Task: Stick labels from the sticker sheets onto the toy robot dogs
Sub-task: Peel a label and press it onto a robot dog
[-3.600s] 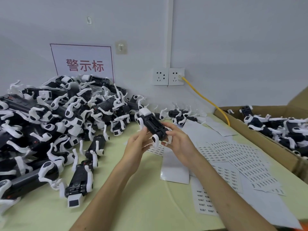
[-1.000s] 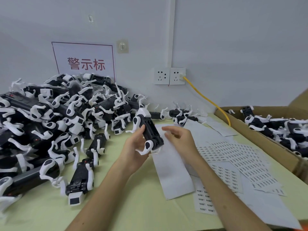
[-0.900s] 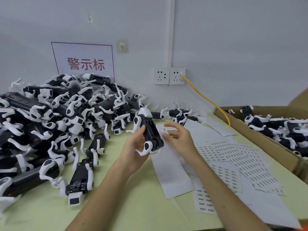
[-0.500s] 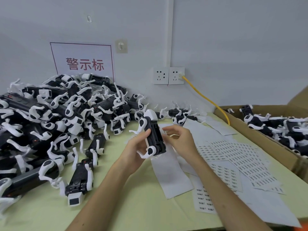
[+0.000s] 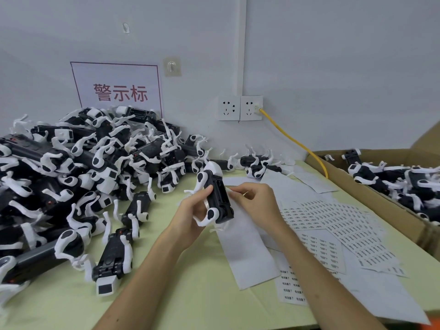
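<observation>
Head view: my left hand [image 5: 190, 216] grips a toy dog [image 5: 218, 198] above the table [image 5: 178, 296], fingers curled round its body. My right hand [image 5: 258, 200] curls at the dog's side; whether it pinches anything, I cannot tell. Sticker sheets [image 5: 338, 225] lie beside it.

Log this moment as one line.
left hand: grips toy robot dog | right hand: curled beside it, grip unclear | sticker sheets: on table
</observation>
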Motion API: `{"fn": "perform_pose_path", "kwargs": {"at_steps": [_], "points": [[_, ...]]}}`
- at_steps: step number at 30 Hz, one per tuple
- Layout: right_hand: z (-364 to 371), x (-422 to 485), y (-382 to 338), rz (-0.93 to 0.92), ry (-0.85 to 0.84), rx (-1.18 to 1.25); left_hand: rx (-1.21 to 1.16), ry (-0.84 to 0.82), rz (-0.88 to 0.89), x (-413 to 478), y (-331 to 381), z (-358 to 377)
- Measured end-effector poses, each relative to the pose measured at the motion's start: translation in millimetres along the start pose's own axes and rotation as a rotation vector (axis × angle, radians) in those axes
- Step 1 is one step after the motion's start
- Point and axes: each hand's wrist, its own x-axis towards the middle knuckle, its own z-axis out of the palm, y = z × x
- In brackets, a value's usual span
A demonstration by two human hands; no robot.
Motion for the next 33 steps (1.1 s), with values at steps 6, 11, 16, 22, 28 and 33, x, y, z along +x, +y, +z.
{"fn": "perform_pose_path", "kwargs": {"at_steps": [6, 11, 16, 22, 28, 33], "points": [[1.4, -0.5, 0.8, -0.031, 0.049, -0.132, -0.013, 0.154, -0.023, 0.9, -2.3, 1.4], [-0.3, 2.7, -0.4, 0.048, 0.058, -0.084, 0.008, 0.183, -0.057, 4.0, -4.9, 0.2], [-3.4, 5.0, 2.3, 0.223, 0.032, 0.066, 0.027, 0.197, -0.095, 2.6, -6.0, 2.7], [-6.4, 7.6, 1.6, 0.387, 0.034, 0.225, 0.040, 0.223, -0.105, -0.5, -0.6, 11.8], [-8.3, 8.5, 2.7, 0.359, 0.125, 0.249, 0.035, 0.245, -0.127, -0.5, 0.3, 11.3], [-11.0, 7.9, 3.2, 0.298, 0.217, 0.298, 0.018, 0.230, -0.093, 0.9, -0.4, 5.5]]}}
